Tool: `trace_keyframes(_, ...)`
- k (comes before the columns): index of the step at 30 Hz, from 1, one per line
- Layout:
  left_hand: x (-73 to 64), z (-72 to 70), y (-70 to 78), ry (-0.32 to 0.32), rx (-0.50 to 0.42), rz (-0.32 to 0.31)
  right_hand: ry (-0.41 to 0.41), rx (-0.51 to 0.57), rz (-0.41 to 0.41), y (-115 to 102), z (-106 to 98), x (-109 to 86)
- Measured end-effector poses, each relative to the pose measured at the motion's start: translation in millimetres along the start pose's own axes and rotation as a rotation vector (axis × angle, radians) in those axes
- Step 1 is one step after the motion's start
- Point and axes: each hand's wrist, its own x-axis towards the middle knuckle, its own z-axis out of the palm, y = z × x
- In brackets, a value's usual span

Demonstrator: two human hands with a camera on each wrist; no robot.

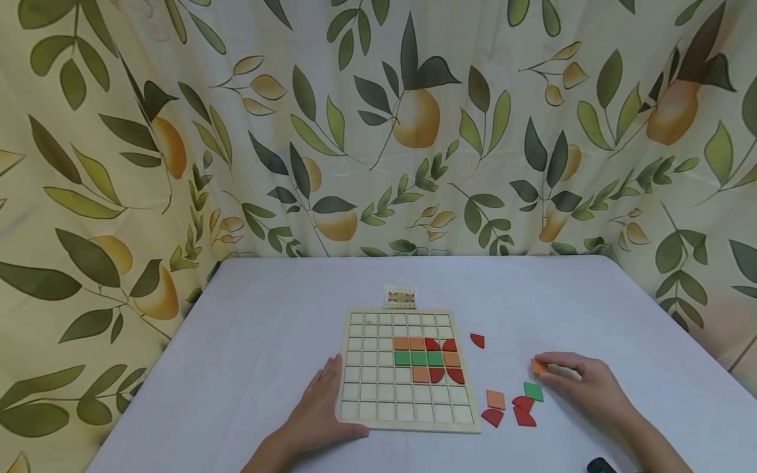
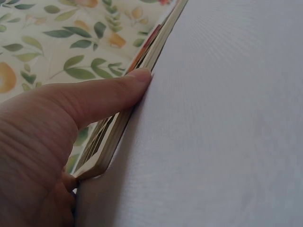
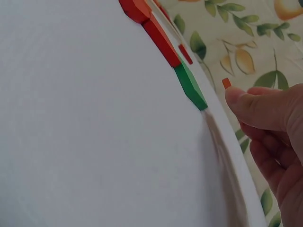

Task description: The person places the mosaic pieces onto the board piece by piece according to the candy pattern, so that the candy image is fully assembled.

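Note:
My left hand [image 1: 319, 407] lies at the near left corner of a wooden grid board [image 1: 369, 394]. Its straight fingers run along the left side and the thumb [image 2: 111, 97] presses the near edge. Orange and green squares and red quarter-round tiles fill some cells on the board's right half. To the right of the board, my right hand [image 1: 591, 384] pinches an orange tile [image 1: 538, 366] between thumb and fingers. In the right wrist view only a small end of that orange tile [image 3: 226, 83] shows past the thumb. Below that hand lies a green square tile [image 1: 533, 391].
Near the board's right side lie an orange square tile [image 1: 495, 399] and several red tiles [image 1: 524, 416]. One red tile [image 1: 478, 340] lies apart, farther back. A small pattern card [image 1: 399, 296] stands behind the board. A dark object [image 1: 600, 465] shows at the table's near edge.

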Motion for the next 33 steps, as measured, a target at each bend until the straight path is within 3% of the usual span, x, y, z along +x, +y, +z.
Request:
trace_keyframes(5, -0.5, -1.6, 1.5, 0.003, 0.003, 0.013, 0.006, 0.029, 0.006, -10, 11, 2.1)
trace_keyframes(12, -0.5, 0.3, 0.1, 0.006, 0.002, 0.013, 0.028, 0.022, -0.052, -17, 22, 4.3)
trace_keyframes(22, -0.4, -0.8, 1.0, -0.001, -0.010, 0.015, -0.007, 0.052, -0.138, -41, 39, 8.6)
trace_keyframes(33, -0.7, 0.5, -0.6, 0.004, -0.001, 0.011, -0.038, 0.096, -0.133, -60, 60, 15.6)
